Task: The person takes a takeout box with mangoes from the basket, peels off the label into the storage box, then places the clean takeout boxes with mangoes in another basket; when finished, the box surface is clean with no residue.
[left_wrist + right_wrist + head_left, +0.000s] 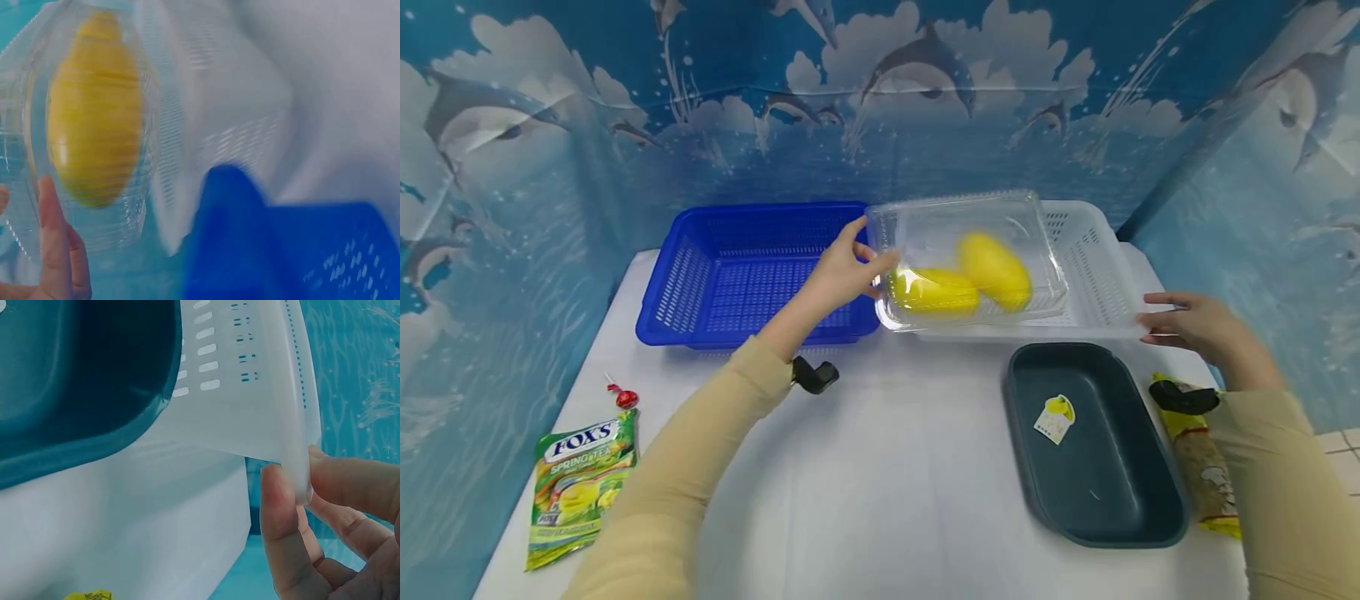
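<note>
My left hand (842, 271) grips the left end of a clear plastic box (917, 237), thumb on top and fingers along its side. Inside the box lie two yellow mangoes (996, 271); one mango (97, 112) shows through the plastic wall in the left wrist view. The box is held over the left part of a white perforated basket (1101, 283), slightly tilted. At the basket's right end, my right hand (1198, 329) pinches the rim between thumb and fingers, as the right wrist view shows at the white rim (290, 406).
A blue basket (752, 283) stands left of the white one. Nearer me is a dark grey tub (1097, 483) with a small mango-printed card (1056, 418) in it. A yellow packet (1206, 467), a Fox's candy bag (580, 492) and a red lollipop (626, 398) lie at the sides.
</note>
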Demonstrator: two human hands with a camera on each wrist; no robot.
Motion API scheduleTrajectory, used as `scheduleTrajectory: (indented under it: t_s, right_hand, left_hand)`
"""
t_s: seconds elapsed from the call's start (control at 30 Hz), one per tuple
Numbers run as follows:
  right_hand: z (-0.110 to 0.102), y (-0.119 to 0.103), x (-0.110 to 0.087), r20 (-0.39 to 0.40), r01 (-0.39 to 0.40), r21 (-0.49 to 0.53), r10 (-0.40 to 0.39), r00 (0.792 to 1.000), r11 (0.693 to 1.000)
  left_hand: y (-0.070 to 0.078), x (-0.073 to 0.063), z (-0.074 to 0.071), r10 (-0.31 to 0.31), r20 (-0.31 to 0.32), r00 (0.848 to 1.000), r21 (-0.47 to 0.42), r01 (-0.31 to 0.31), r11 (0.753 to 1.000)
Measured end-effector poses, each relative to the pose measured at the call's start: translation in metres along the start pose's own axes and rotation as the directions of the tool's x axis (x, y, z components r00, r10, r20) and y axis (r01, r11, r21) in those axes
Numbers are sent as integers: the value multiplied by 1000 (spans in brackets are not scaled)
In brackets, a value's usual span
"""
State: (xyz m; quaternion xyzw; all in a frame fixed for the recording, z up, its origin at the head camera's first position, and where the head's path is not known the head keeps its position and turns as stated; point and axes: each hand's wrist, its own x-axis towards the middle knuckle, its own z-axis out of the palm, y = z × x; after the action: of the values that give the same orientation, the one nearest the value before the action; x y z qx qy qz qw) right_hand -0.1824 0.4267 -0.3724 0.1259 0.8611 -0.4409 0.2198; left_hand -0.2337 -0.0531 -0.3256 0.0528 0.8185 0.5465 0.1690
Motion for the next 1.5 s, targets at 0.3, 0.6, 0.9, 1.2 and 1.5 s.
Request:
scheduleTrajectory:
  t_s: [0.3, 0.6, 0.9, 1.2, 1.5]
  right_hand:
    - [3, -4, 5, 0, -11, 6, 11, 1000, 1000]
    - [9, -6, 6, 3, -20, 2, 20, 1000, 1000]
    - [7, -10, 10, -4, -3, -16, 3, 1000, 1000]
    - [6, -11, 11, 11, -15, -16, 15, 1000, 1000]
    - [7, -14, 13, 27, -13, -18, 14, 1000, 1000]
  left_hand:
    - [2, 53, 37, -92, 40, 995, -53, 94, 994]
    - [-3, 63, 65, -119, 56, 991, 88, 114, 990]
    - [-9, 64, 66, -131, 25, 991, 204, 123, 971]
    - [-10, 58, 68, -67, 45, 997, 330, 48, 943]
    - [-11, 48, 65, 2, 87, 996, 335, -31, 942]
